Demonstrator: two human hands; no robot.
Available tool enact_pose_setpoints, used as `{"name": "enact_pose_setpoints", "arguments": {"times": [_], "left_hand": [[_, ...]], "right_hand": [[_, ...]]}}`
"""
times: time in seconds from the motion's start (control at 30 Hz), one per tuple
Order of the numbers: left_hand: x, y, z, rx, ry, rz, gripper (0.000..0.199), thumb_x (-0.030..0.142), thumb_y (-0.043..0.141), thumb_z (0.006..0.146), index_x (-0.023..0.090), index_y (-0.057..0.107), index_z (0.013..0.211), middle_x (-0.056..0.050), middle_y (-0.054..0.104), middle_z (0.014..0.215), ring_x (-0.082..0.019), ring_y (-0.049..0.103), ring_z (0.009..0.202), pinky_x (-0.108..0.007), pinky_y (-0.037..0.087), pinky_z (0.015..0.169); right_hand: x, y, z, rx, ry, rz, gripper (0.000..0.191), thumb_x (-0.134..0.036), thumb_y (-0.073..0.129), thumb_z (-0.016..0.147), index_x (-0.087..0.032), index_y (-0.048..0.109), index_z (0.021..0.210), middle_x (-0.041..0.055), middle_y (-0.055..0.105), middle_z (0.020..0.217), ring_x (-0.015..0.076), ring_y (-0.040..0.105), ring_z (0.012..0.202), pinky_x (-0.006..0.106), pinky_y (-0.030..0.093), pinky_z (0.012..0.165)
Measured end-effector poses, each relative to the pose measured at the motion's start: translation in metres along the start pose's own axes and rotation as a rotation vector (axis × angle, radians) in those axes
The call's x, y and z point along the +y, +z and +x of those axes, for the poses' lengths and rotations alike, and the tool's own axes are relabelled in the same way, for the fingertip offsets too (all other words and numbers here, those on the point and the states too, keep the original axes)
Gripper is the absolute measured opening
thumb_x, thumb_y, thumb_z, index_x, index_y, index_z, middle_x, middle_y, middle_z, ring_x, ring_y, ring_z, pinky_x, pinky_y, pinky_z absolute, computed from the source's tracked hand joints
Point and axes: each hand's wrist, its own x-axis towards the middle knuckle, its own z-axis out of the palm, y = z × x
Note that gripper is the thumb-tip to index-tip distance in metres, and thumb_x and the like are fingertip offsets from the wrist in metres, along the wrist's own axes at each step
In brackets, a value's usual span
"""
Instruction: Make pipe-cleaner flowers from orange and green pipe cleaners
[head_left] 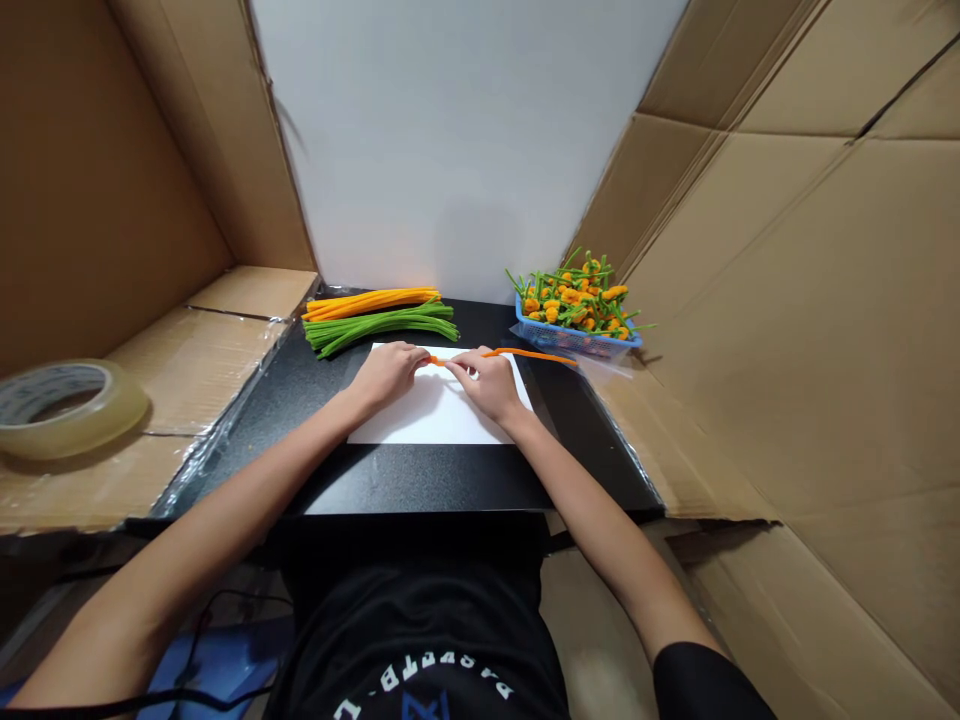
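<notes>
Over a white sheet of paper [439, 415], both hands hold one orange fuzzy stem [536, 355]. My left hand [391, 372] pinches its left end, which looks bunched or twisted between the fingertips. Close beside it, my right hand [484, 378] is closed on the same stem, and the long free part sticks out to the right past the paper's edge. The fingers hide some of the stem. Behind my left hand lie a bundle of green stems [382, 325] and a bundle of yellow-orange stems [367, 301].
A blue basket [592, 340] heaped with small orange and green stem pieces stands at the back right of the black table [427, 480]. A roll of clear tape [112, 410] lies on cardboard at the left. Cardboard walls [810, 300] rise on both sides.
</notes>
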Motion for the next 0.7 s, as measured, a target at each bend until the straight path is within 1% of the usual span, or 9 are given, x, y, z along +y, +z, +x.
{"name": "enact_pose_setpoints", "arguments": {"times": [0.07,0.13,0.17,0.23,0.3,0.33,0.53,0.63,0.7], "left_hand": [[-0.003,-0.005,-0.001,-0.036,0.120,-0.019,0.028,0.012,0.049,0.091,0.019,0.076,0.099,-0.009,0.076,0.089,-0.020,0.069,0.081,-0.028,0.050,0.069],[-0.005,-0.011,-0.001,-0.037,0.229,-0.073,0.032,0.009,0.048,0.091,0.021,0.075,0.102,-0.007,0.077,0.092,-0.019,0.069,0.083,-0.028,0.052,0.073],[-0.005,-0.014,-0.002,-0.021,0.266,-0.112,0.033,0.009,0.047,0.092,0.022,0.075,0.103,-0.006,0.077,0.093,-0.018,0.068,0.083,-0.028,0.052,0.074],[-0.003,-0.018,-0.003,0.046,0.295,-0.200,0.032,0.012,0.045,0.096,0.023,0.074,0.104,-0.006,0.077,0.095,-0.017,0.068,0.084,-0.028,0.054,0.076],[0.001,-0.020,-0.003,0.133,0.287,-0.279,0.030,0.018,0.045,0.099,0.023,0.074,0.104,-0.006,0.078,0.097,-0.015,0.069,0.085,-0.028,0.055,0.077],[0.003,-0.020,-0.004,0.173,0.279,-0.306,0.029,0.021,0.046,0.100,0.023,0.074,0.103,-0.006,0.078,0.097,-0.015,0.070,0.086,-0.028,0.056,0.077],[0.012,-0.019,-0.003,0.377,0.196,-0.321,0.023,0.027,0.052,0.099,0.021,0.074,0.097,-0.004,0.078,0.090,-0.015,0.071,0.083,-0.028,0.057,0.077],[0.015,-0.018,-0.003,0.470,0.102,-0.320,0.019,0.027,0.056,0.098,0.020,0.074,0.098,-0.004,0.078,0.091,-0.014,0.071,0.081,-0.027,0.056,0.076],[0.016,-0.016,-0.002,0.509,0.023,-0.294,0.018,0.026,0.057,0.098,0.020,0.074,0.097,-0.004,0.078,0.089,-0.014,0.070,0.078,-0.027,0.055,0.074]], "right_hand": [[0.001,-0.004,0.002,0.037,-0.042,0.008,0.019,-0.031,0.064,0.091,-0.021,0.077,0.084,0.0063,0.074,0.081,0.0212,0.059,0.082,0.032,0.044,0.080],[0.003,-0.009,0.004,0.061,-0.020,0.070,0.018,-0.032,0.067,0.089,-0.021,0.077,0.080,0.0056,0.074,0.080,0.0209,0.059,0.081,0.032,0.044,0.080],[0.004,-0.011,0.005,0.044,0.012,0.127,0.018,-0.033,0.067,0.088,-0.021,0.077,0.079,0.0049,0.074,0.079,0.0199,0.060,0.079,0.031,0.045,0.078],[0.007,-0.017,0.008,-0.067,0.085,0.262,0.021,-0.037,0.066,0.088,-0.021,0.077,0.080,0.0032,0.073,0.075,0.0174,0.061,0.071,0.028,0.045,0.070],[0.011,-0.022,0.011,-0.193,0.137,0.371,0.026,-0.041,0.064,0.088,-0.019,0.077,0.080,0.0019,0.071,0.069,0.0152,0.061,0.064,0.026,0.043,0.062],[0.013,-0.024,0.012,-0.231,0.149,0.406,0.029,-0.043,0.063,0.087,-0.018,0.077,0.080,0.0014,0.069,0.067,0.0145,0.060,0.062,0.025,0.042,0.060],[0.013,-0.027,0.014,-0.254,0.234,0.584,0.042,-0.058,0.065,0.081,-0.016,0.074,0.076,0.0019,0.066,0.063,0.0143,0.059,0.061,0.025,0.044,0.060],[0.008,-0.023,0.013,-0.331,0.223,0.651,0.042,-0.058,0.064,0.083,-0.017,0.073,0.078,0.0017,0.066,0.063,0.0137,0.059,0.061,0.025,0.046,0.061],[0.005,-0.018,0.010,-0.376,0.206,0.644,0.040,-0.055,0.062,0.086,-0.017,0.072,0.080,0.0013,0.066,0.064,0.0136,0.060,0.062,0.025,0.047,0.063]]}}
